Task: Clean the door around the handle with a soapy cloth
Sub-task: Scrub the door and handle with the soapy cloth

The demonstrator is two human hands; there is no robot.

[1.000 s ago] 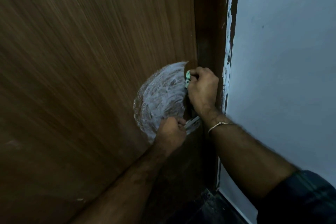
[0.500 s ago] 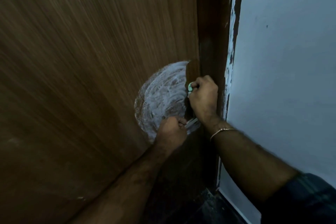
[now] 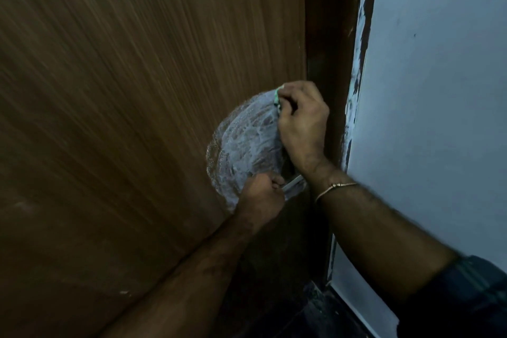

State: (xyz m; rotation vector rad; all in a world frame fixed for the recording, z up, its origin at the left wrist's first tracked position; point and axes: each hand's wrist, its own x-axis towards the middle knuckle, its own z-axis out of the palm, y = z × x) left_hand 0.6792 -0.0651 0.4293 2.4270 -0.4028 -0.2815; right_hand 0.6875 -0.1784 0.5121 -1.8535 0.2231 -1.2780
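Observation:
A brown wooden door [image 3: 131, 107] fills the left of the view, with a round patch of white soap foam [image 3: 244, 143] near its right edge. My right hand [image 3: 301, 126] is shut on a small green cloth [image 3: 277, 97], pressed against the door at the top of the foam. Only a sliver of the cloth shows past my fingers. My left hand [image 3: 260, 195] is closed around the metal door handle [image 3: 293, 185] just below the foam; most of the handle is hidden by my fist.
A dark door frame [image 3: 326, 35] runs down the door's right edge. To its right is a pale blue wall [image 3: 439, 90] with a ragged paint line. Dark floor [image 3: 315, 315] shows at the bottom.
My right hand dipped down with the cloth half a second ago and has now moved up to the top edge of the foam. My left hand stays on the handle.

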